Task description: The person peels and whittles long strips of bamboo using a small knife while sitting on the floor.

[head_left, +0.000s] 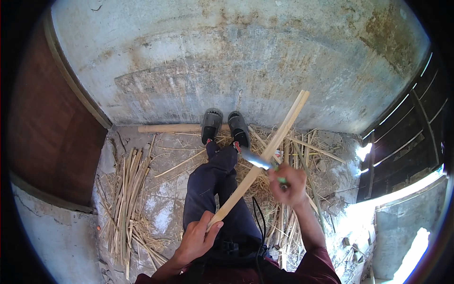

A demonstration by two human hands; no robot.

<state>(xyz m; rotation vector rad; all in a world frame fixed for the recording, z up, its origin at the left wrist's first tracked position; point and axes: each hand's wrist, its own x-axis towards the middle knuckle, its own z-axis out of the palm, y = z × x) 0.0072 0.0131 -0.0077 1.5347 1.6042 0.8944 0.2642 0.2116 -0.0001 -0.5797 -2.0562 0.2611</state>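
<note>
My left hand is closed around the lower end of a long pale strip of split bamboo. The strip slants up and to the right across my legs, and its far end shows a split into two narrow lengths. In my right hand is a knife with a green handle, the fingers wrapped round it. Its shiny blade points left and lies across the middle of the strip; whether it cuts into the bamboo I cannot tell.
Bundled thin strips lie on the floor at the left. More strips and shavings are scattered at the right. A pole runs along the foot of the stained wall, where my dark shoes rest. A black cord hangs near my lap.
</note>
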